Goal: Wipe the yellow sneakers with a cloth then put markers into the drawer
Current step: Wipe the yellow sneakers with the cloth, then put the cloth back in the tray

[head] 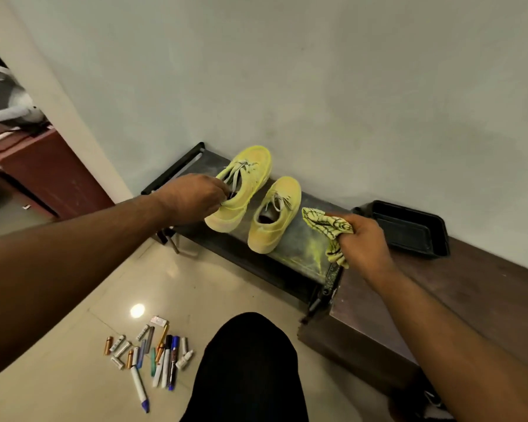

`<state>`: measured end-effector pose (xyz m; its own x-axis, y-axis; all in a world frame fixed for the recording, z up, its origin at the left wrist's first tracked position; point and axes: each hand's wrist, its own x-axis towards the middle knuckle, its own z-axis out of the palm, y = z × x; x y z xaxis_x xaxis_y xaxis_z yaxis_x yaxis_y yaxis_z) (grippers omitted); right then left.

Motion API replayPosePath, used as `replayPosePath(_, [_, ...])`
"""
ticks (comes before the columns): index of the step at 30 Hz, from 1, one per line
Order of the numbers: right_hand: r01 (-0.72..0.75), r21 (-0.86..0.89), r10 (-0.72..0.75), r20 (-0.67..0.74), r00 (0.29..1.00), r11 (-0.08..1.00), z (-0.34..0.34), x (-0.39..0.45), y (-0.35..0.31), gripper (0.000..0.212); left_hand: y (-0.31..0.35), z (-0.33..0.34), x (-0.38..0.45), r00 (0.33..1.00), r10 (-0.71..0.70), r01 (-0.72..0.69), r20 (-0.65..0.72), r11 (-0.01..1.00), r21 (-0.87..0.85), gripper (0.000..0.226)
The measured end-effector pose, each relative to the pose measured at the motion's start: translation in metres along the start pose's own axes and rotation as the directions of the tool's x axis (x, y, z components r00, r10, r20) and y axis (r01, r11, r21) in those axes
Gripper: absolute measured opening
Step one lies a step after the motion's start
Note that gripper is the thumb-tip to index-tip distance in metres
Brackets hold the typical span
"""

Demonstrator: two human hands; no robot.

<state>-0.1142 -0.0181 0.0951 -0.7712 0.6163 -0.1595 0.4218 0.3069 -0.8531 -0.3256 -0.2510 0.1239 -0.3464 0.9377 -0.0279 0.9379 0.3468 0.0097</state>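
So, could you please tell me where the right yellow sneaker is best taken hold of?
Grip the right yellow sneaker at its heel collar, coming from the near side: the heel faces the person, the opening gapes upward, and the toe points at the wall. The right hand holds the cloth.

Setting: interior of a home, apparently an entry or hallway corner.
Floor: glossy beige tile floor [73,376] reflecting a ceiling light.
Wall: plain painted wall [317,71], lightly scuffed.
Shoe storage: low dark shoe rack [287,269] against the wall, carrying a pair of yellow sneakers [272,217].
Furniture: long brown wooden bench [470,300] beside the rack, holding a black tray [409,229]; a reddish-brown cabinet [49,172] stands at the left.
Household clutter: markers [153,357] and small batteries scattered on the floor.
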Motion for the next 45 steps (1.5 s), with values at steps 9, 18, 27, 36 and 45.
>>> replayPosePath(9, [0.195, -0.230, -0.183, 0.073, 0.980, 0.953, 0.058, 0.045, -0.021, 0.058, -0.029, 0.063, 0.018, 0.995, -0.070, 0.070, 0.071, 0.998, -0.001, 0.028])
replayPosePath(18, [0.246, -0.277, -0.253, 0.010, 0.967, 0.929, 0.081, 0.067, -0.014, 0.049, -0.039, 0.104, 0.032, 0.995, -0.055, 0.053, 0.086, 0.998, 0.030, 0.026])
replayPosePath(27, [0.277, -0.425, -0.293, 0.029, 0.956, 0.862, 0.025, 0.060, -0.001, 0.055, 0.001, 0.060, 0.059, 0.915, -0.330, 0.311, 0.233, 0.943, 0.116, 0.024])
replayPosePath(36, [0.021, -0.713, -0.048, -0.018, 0.999, 0.701, -0.104, 0.067, 0.034, 0.043, 0.168, 0.062, 0.159, 0.941, -0.336, 0.300, 0.038, 0.776, -0.555, 0.041])
replayPosePath(45, [0.130, -0.908, -0.144, 0.078, 0.986, 0.398, -0.132, 0.089, 0.095, 0.049, 0.228, 0.095, 0.233, 0.851, -0.499, 0.442, 0.163, 0.513, -0.735, 0.028])
